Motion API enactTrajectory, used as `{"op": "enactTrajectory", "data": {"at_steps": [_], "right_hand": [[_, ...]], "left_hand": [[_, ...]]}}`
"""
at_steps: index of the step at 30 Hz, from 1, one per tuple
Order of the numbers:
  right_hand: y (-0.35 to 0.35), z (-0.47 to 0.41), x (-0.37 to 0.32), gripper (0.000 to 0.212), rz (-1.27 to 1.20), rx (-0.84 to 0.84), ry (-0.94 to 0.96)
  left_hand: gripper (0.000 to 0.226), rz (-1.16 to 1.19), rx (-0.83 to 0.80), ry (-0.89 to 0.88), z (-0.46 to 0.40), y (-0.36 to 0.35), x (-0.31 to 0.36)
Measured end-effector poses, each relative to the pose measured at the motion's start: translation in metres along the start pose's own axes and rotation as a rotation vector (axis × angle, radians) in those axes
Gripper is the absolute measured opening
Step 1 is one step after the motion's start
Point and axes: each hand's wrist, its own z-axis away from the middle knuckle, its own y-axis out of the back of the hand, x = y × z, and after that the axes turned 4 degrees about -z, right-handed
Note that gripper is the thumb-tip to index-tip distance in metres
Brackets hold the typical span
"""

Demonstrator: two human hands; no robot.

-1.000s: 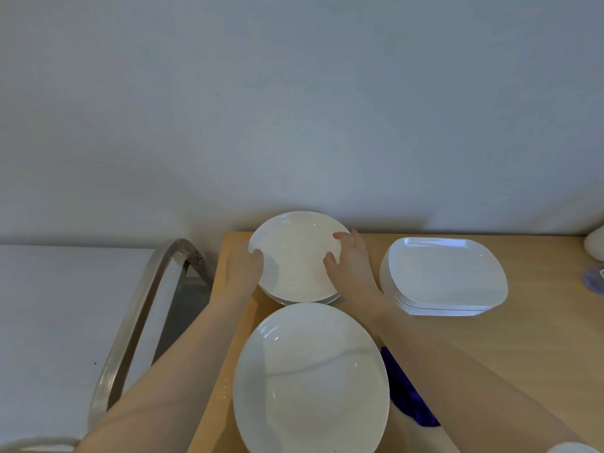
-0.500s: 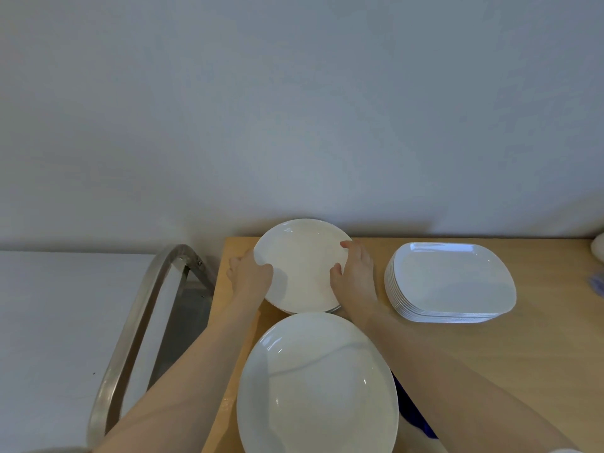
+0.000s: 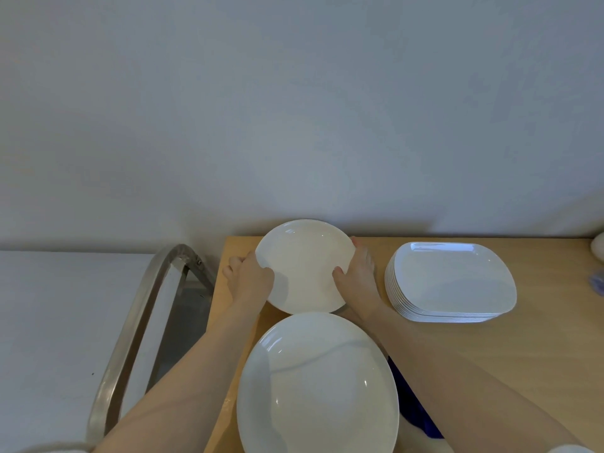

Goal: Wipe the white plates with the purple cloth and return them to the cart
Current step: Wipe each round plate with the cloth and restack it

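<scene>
Table (image 3: pixel 490 371) carried large plate (image 3: pixel 317 387) nearest the person | small plate (image 3: pixel 304 266) lay beyond it, tilted, raised | left hand (image 3: pixel 251 282), right hand (image 3: pixel 358 279) gripped opposite rims | purple cloth (image 3: pixel 415 410) lay under right forearm, nearer right hand.

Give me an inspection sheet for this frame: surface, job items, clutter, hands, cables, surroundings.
Surface: wooden table, against a wall.
Job's things: small round plate held at both sides; large round plate nearer; rectangular plate stack to the right; purple cloth partly hidden.
Clutter: unclear objects at the right edge.
Grippers: left hand and right hand grip the small plate's rim.
Cables: nothing seen.
Surroundings: metal cart frame left, grey wall.
</scene>
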Motion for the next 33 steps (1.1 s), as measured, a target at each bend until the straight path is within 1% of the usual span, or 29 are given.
{"op": "enactTrajectory", "data": {"at_steps": [3,5,8,10,15,20,24,27,30,33], "right_hand": [[-0.002,-0.003,0.000,0.069,0.134,-0.050,0.036],[-0.003,-0.003,0.000,0.068,0.209,-0.070,0.056],[-0.001,-0.002,0.000,0.063,0.346,-0.086,0.087],[0.003,-0.001,-0.001,0.057,0.390,-0.071,0.114],[0.016,0.006,-0.013,0.044,0.270,-0.018,0.156],[0.038,0.028,-0.020,0.031,0.086,0.000,0.190],[0.057,0.056,-0.008,0.026,-0.021,0.047,0.200],[0.070,0.078,0.012,0.026,-0.020,0.067,0.156],[0.080,0.102,0.038,0.027,0.061,0.053,0.120],[0.087,0.126,0.060,0.027,0.150,0.034,0.123]], "left_hand": [[0.038,0.023,-0.043,-0.004,0.001,-0.001,0.000],[0.045,0.043,-0.090,-0.012,0.003,-0.001,0.000],[0.055,0.055,-0.132,-0.017,0.006,-0.001,0.000],[0.054,0.071,-0.127,-0.028,0.010,0.001,-0.002],[0.045,0.099,-0.037,-0.076,0.022,0.010,-0.002],[0.046,0.179,0.064,-0.114,0.043,0.022,0.003],[0.042,0.221,0.106,-0.178,0.065,0.028,-0.001],[0.038,0.207,0.103,-0.228,0.083,0.026,-0.011],[0.034,0.173,0.085,-0.251,0.098,0.021,-0.027],[0.030,0.130,0.077,-0.273,0.110,0.014,-0.043]]}}
